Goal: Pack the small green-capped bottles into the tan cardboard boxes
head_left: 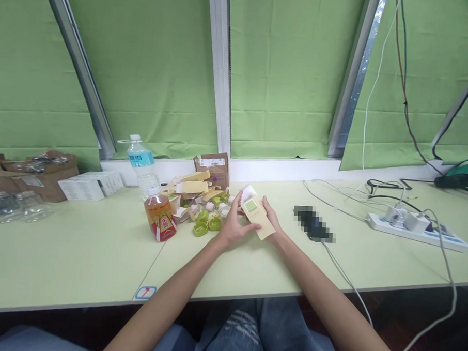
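A small cream cardboard box with a green square on its face is held between both hands above the table. Its far end stands open, showing a white flap. My left hand grips the left side, thumb across the front. On the right side, my right hand is closed around the edge, its fingers partly hidden behind the box. Left of my hands lie several green plastic pieces and small whitish round items. Behind them is a heap of opened cream cartons.
A bottle of reddish drink and a large water bottle stand left of the heap. A brown carton sits behind it. To the right are a pixelated dark object with a cable and a white power strip with plugs.
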Available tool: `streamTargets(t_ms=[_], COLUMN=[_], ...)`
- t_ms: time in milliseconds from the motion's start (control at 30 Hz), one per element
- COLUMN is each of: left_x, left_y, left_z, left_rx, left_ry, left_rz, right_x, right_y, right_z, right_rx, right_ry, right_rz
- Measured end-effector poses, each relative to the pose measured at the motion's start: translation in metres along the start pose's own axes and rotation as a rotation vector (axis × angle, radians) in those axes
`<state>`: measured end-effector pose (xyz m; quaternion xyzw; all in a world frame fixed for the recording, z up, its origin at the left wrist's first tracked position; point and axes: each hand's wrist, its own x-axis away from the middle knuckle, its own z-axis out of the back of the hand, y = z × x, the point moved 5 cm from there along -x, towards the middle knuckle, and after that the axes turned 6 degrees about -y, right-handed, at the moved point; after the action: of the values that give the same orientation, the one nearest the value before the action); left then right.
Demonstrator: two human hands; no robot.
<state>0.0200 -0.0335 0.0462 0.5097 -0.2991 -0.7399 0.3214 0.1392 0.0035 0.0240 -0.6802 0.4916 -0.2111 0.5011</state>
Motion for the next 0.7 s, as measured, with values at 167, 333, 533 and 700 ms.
streamTargets(t_ms=[167,333,533,700], left_x=[0.002,-0.003,-0.014,-0.016], left_y=[0.002,0.006,0.003,0.002], left_z=[-0.004,0.004,0.025,0.030], left_rx=[0.075,0.074,0.119,0.080], left_ry=[-0.009,0.096,0.092,0.012], left_rz=[0.033,-0.044,0.022,0.065], right_x=[-0.002,0.006,0.024,0.027], right_y=[0.010,-0.003,-0.015,-0.017], right_z=[-0.004,0.000,0.003,0.004], right_rx=[0.057,0.102,0.019,-0.006], right_ry=[-0.017,-0.057,-0.119,-0.134], right_rz=[-0.045,-0.140,-0.391,-0.432])
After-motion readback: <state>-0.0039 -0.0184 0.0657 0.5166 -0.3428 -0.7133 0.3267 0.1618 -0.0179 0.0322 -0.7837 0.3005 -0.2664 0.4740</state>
